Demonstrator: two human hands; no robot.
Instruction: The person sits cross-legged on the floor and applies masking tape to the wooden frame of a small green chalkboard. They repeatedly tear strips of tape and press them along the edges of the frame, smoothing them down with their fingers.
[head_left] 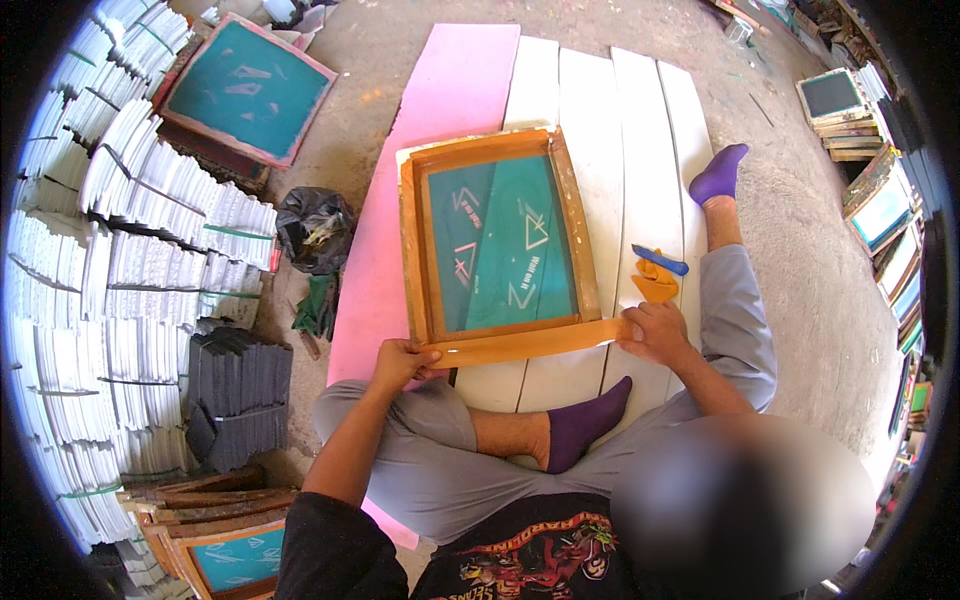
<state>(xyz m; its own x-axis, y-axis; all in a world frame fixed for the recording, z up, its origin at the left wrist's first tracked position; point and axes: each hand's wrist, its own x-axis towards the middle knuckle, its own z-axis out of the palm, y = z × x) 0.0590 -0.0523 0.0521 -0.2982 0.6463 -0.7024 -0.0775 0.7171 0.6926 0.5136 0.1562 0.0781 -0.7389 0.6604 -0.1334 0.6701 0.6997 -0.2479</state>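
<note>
A wooden screen-printing frame (588, 235) with teal mesh and pale printed shapes lies in front of me. Along its near edge a strip of brown tape (530, 347) is stretched out sideways. My left hand (405, 362) pinches the strip's left end by the frame's near left corner. At the other end, my right hand (655, 332) is closed on the tape beside the near right corner. Just beyond my right hand lies a crumpled orange-brown piece (655, 285), with a blue cutter-like tool (660, 260) resting against it.
White boards (590, 90) and a pink board (450, 90) lie under the frame and my legs. Tied paper stacks (150, 190), a dark stack (240, 390) and a black plastic bag (312, 228) stand left. More screens (250, 90) lie at far left; others (835, 95) lean along the right.
</note>
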